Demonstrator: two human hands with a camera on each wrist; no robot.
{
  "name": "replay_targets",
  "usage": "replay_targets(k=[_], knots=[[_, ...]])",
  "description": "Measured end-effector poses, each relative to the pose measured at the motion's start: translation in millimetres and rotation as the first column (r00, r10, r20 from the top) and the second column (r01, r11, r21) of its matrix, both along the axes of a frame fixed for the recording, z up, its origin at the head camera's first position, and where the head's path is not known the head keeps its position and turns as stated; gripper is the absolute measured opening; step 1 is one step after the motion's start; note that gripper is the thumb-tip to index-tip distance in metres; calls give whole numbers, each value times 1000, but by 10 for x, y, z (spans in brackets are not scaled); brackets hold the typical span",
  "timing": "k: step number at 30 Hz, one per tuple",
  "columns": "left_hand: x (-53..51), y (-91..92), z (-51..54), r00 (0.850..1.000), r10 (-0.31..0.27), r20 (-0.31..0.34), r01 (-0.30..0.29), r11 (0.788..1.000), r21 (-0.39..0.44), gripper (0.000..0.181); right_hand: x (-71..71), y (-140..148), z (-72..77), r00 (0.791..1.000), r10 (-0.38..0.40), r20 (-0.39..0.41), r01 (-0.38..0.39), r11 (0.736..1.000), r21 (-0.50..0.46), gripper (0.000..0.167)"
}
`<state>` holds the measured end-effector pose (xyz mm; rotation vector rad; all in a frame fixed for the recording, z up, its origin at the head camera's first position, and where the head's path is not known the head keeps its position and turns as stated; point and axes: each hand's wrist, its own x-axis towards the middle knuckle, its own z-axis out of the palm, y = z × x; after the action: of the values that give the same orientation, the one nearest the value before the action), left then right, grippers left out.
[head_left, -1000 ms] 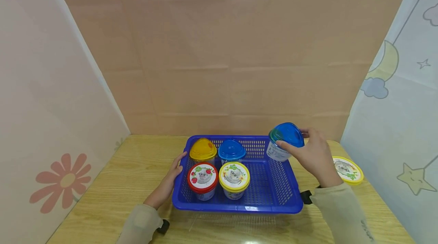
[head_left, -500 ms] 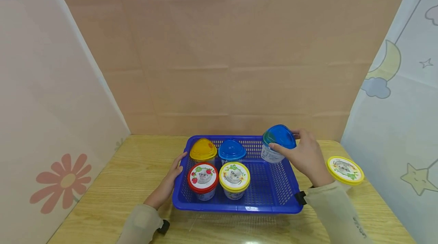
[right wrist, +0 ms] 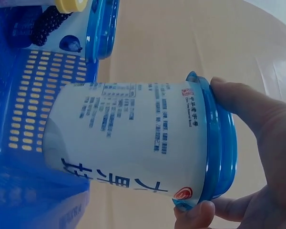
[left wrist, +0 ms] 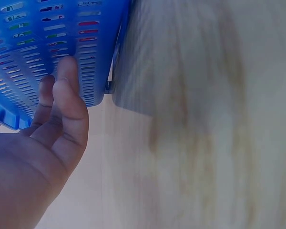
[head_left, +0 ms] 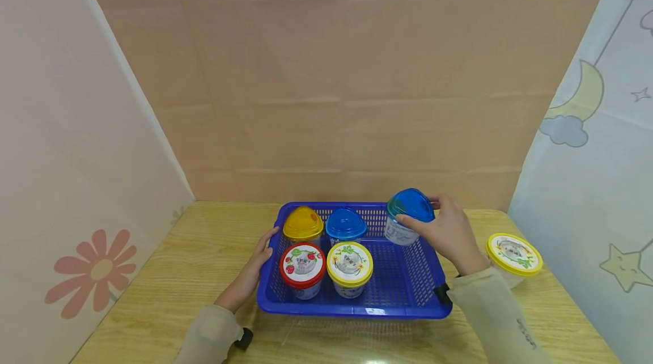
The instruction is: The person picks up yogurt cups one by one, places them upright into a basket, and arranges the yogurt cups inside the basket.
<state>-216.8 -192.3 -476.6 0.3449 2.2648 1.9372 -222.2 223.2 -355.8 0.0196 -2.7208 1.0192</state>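
A blue plastic basket (head_left: 393, 312) sits on the table. My right hand (head_left: 451, 233) holds a white printed cup (right wrist: 128, 138) by its blue domed lid (head_left: 410, 205), thumb and fingers on opposite sides of the lid. The cup hangs slightly tilted over the basket's back right part, its base reaching below the rim. My left hand (head_left: 249, 273) grips the basket's left side, with curled fingers (left wrist: 69, 105) against the slotted outer wall. Inside stand a cup with an orange lid (head_left: 303, 223), one with a blue lid (head_left: 346, 224), a red-lidded tub (head_left: 302, 265) and a yellow-lidded tub (head_left: 349, 263).
Right of the basket, another yellow-lidded tub (head_left: 514, 254) stands on the wooden table (head_left: 153, 296), partly behind my right forearm. A brown backdrop (head_left: 326, 97) rises at the table's back, with printed white sheets on either side.
My right hand has carried the blue-lidded cup left and slightly down, further over the basket. More of the tub at the right shows now. My left hand has not moved.
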Motion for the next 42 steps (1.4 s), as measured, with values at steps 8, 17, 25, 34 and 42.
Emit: replay_targets(k=[8,17,25,34,42], knots=[[-1,-7,-9,1000,2,5,-2,1000,-11,51,-53,-35,-2,1000,8,16,-8,1000,-6,105],[5,-13,-20,1000,-1,1,1,1000,-13,51,-114,-81,-27,999,8,51,-8,1000,-11,105],[8,-3,-10,1000,8,7,-8,1000,-17,50,-191,-109,-96,997,14,71,-15,1000,13,105],[2,-4,-8,1000,-3,-4,3,1000,-7,51,-235,-126,-198,996,25,91,-26,1000,15,100],[17,0,-6,1000,14,4,-14,1000,-19,50,-266,-144,-263,993,30,112,-32,999,12,100]])
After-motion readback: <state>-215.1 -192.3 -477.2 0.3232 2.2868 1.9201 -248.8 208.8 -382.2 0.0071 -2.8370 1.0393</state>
